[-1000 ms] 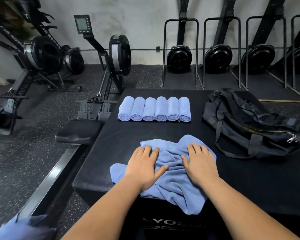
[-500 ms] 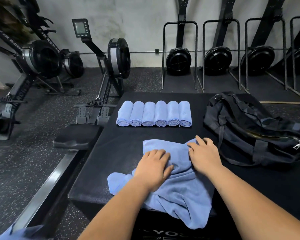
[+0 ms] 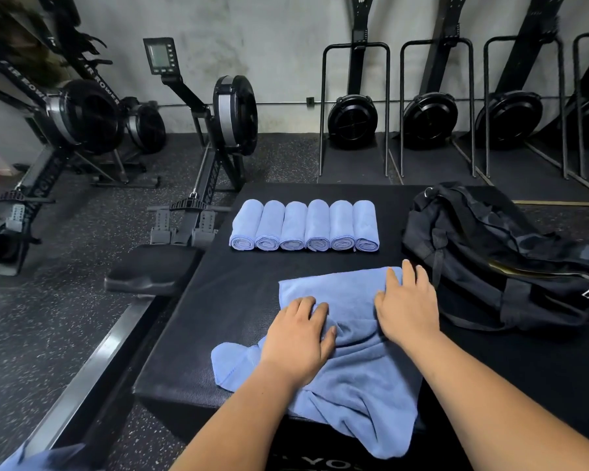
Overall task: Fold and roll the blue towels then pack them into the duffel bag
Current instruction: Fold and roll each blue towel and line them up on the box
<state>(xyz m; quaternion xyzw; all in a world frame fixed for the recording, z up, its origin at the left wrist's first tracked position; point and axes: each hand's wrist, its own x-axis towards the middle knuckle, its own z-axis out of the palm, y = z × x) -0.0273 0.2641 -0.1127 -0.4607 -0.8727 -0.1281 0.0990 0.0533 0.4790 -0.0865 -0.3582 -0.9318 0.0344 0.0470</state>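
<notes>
Blue and softly napped, the loose terry towel [image 3: 354, 368] lies rumpled at six o'clock on the black grainy padded platform [image 3: 218, 300], and its near end spills over the edge. Our left hand [image 3: 296, 338] presses on a bunched ridge, fingers relaxed and clasping nothing. Our right hand [image 3: 407, 307] lies flat, fingers spread over the smooth far corner. At twelve o'clock six tight blue towel rolls [image 3: 305, 226] sit touching in a row. At two o'clock slumps the black fabric duffel bag [image 3: 490, 260].
</notes>
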